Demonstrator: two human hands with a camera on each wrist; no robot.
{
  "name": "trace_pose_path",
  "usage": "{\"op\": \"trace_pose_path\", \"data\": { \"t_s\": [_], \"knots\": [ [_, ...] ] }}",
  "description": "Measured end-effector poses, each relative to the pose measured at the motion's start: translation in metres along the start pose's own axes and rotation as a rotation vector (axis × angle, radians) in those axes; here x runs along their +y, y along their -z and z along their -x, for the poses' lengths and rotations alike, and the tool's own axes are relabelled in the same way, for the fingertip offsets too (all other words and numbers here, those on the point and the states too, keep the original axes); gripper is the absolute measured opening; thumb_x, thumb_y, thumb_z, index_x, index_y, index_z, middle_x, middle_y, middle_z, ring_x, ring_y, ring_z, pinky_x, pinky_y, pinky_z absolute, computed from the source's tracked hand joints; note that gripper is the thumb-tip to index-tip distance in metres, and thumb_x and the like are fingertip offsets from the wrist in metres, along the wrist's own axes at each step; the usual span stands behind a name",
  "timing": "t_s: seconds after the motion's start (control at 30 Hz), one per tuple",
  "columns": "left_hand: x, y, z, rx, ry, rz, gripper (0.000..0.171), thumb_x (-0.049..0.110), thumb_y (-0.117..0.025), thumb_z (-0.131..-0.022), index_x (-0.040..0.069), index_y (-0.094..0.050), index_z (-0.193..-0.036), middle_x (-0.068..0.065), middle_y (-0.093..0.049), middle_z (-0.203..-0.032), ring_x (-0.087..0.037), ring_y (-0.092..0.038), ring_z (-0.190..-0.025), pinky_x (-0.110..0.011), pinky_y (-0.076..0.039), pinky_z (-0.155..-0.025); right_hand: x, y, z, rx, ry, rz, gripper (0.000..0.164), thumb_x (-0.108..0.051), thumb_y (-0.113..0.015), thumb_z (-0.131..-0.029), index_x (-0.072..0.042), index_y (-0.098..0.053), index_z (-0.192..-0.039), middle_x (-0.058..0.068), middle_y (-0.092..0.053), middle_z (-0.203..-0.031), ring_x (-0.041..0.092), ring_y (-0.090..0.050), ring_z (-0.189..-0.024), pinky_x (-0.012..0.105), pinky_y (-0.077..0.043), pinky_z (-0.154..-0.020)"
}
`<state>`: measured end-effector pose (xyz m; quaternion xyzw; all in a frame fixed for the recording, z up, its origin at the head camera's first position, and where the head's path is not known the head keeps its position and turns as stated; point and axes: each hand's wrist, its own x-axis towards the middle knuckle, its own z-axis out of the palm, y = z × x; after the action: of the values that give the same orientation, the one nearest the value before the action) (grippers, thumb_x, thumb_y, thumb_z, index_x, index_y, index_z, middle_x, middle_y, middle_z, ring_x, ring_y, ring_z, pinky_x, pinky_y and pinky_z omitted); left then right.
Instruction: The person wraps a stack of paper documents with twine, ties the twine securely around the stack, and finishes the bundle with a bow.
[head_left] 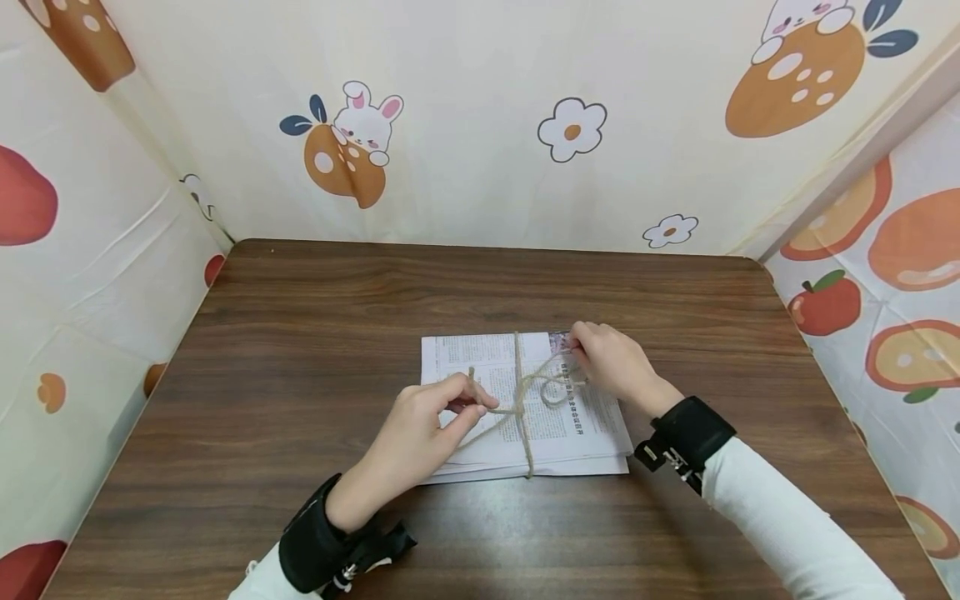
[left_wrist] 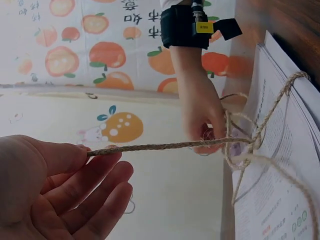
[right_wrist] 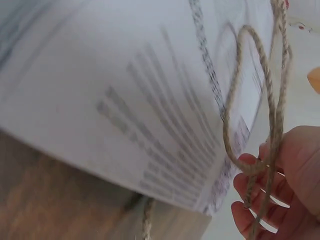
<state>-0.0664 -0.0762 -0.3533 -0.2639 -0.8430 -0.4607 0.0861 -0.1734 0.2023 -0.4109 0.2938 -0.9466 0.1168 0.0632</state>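
A flat stack of printed newspaper sheets point(head_left: 585, 446) lies on the table with twine point(head_left: 527, 446) running across its middle. Between thumb and index finger, my left hand point(head_left: 423, 425) pinches one strand, drawn taut from the crossing in the left wrist view point(left_wrist: 165, 146); its other fingers are loosely bent. At the stack's far right corner, my right hand point(head_left: 618, 362) holds more of the twine between thumb and fingers. Beside that hand a loose loop of twine point(right_wrist: 228, 110) hangs over the print in the right wrist view. Another slack strand trails over the paper toward the left.
The stack rests on a dark wooden table point(head_left: 315, 333). Behind it rises a pale cloth wall point(head_left: 465, 125) with rabbit and flower prints; fruit-patterned cloth point(head_left: 922, 350) stands along the right side and more cloth along the left. Both wrists wear black bands point(head_left: 690, 433).
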Motion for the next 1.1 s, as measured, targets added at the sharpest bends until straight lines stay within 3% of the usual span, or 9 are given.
{"op": "trace_pose_path", "data": {
  "t_s": [0.23, 0.43, 0.77, 1.1],
  "knots": [
    [0.004, 0.013, 0.005, 0.036, -0.013, 0.022, 0.012, 0.004, -0.061, -0.086, 0.016, -0.062, -0.089, 0.009, -0.068, -0.088, -0.002, -0.064, -0.081, -0.017, -0.05, -0.07, 0.017, 0.013, 0.002, 0.079, -0.025, 0.036, 0.01, -0.001, -0.061, -0.082, -0.004, -0.054, -0.088, 0.006, -0.056, -0.077, 0.021, -0.052, -0.065, 0.033, -0.041, -0.054],
    [0.002, 0.024, 0.011, 0.078, 0.034, 0.074, 0.014, 0.004, -0.06, -0.087, 0.018, -0.062, -0.088, 0.01, -0.068, -0.086, -0.002, -0.064, -0.078, -0.02, -0.051, -0.067, 0.03, 0.02, 0.007, 0.094, -0.066, 0.057, 0.009, -0.002, -0.06, -0.084, -0.006, -0.053, -0.088, 0.007, -0.054, -0.077, 0.02, -0.049, -0.063, 0.032, -0.039, -0.053],
    [0.008, 0.036, 0.023, 0.037, 0.108, 0.189, 0.011, 0.006, -0.059, -0.088, 0.017, -0.06, -0.09, 0.008, -0.068, -0.086, -0.004, -0.065, -0.078, -0.022, -0.051, -0.065, 0.039, 0.018, 0.01, 0.101, -0.063, 0.059, 0.011, 0.001, -0.061, -0.083, -0.003, -0.053, -0.089, 0.009, -0.053, -0.076, 0.02, -0.047, -0.061, 0.032, -0.037, -0.052],
    [0.024, 0.055, 0.037, 0.023, 0.072, 0.388, 0.021, -0.011, -0.053, -0.085, 0.008, -0.057, -0.093, 0.0, -0.066, -0.077, -0.011, -0.064, -0.071, -0.025, -0.05, -0.061, 0.043, 0.012, 0.01, 0.065, -0.09, 0.055, 0.01, 0.0, -0.06, -0.083, -0.004, -0.053, -0.089, 0.009, -0.053, -0.075, 0.02, -0.048, -0.061, 0.032, -0.038, -0.053]
  ]
}}
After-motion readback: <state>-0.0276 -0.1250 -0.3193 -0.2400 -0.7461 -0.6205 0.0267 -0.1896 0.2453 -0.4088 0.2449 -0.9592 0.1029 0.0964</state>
